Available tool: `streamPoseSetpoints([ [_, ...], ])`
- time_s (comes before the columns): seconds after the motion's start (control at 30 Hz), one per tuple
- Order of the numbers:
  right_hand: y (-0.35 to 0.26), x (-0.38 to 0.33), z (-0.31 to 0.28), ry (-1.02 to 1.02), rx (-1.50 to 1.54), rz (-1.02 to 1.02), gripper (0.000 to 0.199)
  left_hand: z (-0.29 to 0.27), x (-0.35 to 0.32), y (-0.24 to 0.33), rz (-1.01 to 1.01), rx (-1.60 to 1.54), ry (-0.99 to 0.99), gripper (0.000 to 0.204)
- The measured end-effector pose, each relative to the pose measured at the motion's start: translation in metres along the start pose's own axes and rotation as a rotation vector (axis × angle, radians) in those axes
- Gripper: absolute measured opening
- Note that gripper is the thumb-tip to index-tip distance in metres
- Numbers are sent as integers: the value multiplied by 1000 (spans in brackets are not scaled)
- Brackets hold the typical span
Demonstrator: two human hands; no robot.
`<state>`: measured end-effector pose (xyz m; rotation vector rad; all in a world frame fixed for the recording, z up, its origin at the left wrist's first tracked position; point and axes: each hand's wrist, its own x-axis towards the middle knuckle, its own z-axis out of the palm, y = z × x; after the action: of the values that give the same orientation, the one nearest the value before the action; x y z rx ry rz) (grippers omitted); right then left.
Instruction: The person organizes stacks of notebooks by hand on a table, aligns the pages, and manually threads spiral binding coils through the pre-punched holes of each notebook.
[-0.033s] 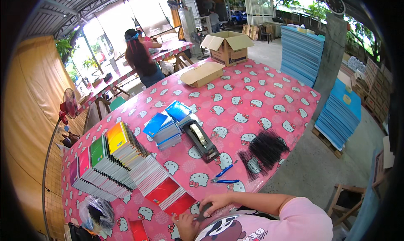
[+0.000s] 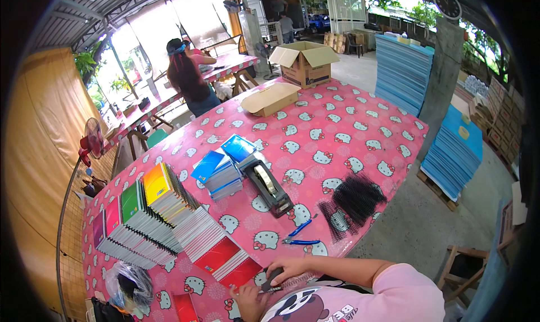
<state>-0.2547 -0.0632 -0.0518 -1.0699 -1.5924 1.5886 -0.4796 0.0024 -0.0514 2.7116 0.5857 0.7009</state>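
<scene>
While you lean over the pink cartoon-print tablecloth, your right hand curls closed over a small dark tool, and your left hand pinches the spiral-bound notebook at the table's near edge.

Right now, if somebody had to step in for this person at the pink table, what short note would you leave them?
Right hand: curled over a small dark tool, pressing at a notebook's spiral edge.
Left hand: steadies the same notebook from below.
Fanned rows of spiral notebooks lie to the left; blue stacks and a tape dispenser ahead; blue pliers and black spiral coils to the right.
Done: many bound notebooks laid out.
Left: loose coils remain.
</scene>
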Motion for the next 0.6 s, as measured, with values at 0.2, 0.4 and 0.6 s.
streamPoseSetpoints([
  [0.2, -11, 5, -1, -34, 42, 25, 41, 7, -7, -3, -50, -63, 42, 35],
  [0.4, -8, 10, 2, -13, 183, -140, 41, 6, -10, -1, -175, -186, 63, 65],
  [0.6, -13, 11, 9, 72, 175, -141, 38, 0, -8, 0, -102, -99, 98, 74],
])
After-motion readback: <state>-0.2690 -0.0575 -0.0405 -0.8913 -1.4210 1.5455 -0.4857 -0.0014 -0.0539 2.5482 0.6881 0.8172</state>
